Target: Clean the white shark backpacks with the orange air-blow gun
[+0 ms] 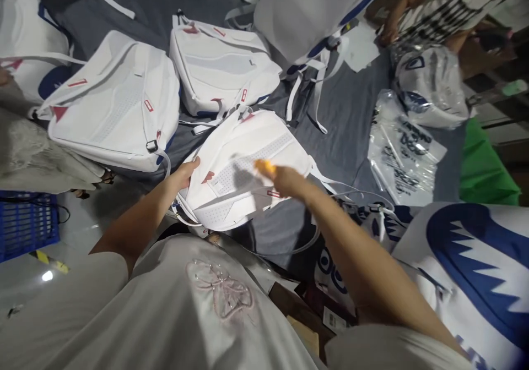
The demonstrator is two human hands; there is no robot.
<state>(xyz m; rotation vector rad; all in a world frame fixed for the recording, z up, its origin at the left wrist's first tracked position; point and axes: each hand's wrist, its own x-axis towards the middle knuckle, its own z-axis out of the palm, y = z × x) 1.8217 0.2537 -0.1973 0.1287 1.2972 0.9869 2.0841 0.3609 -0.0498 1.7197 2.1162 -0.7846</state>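
A white backpack (231, 180) lies in front of me, its grey-dotted back panel facing up and its straps loose at the sides. My left hand (184, 173) is closed on its left edge, thumb on top; some of the fingers are hidden. Over the right part of the panel, my right hand (288, 181) grips a small orange tool (264, 167). Motion blurs the tool, so its kind is unclear, and its shadow falls on the panel. I cannot tell whether the tool touches the fabric.
More white backpacks (118, 100) (223, 64) lie on the dark cloth (330, 105). At right are printed plastic bags (405, 150), a wrapped backpack (432, 83) and a green sheet (485, 166). A blue-and-white backpack (467, 265) stands near my right arm. A blue basket (27, 224) is at left. Other people stand at the edges.
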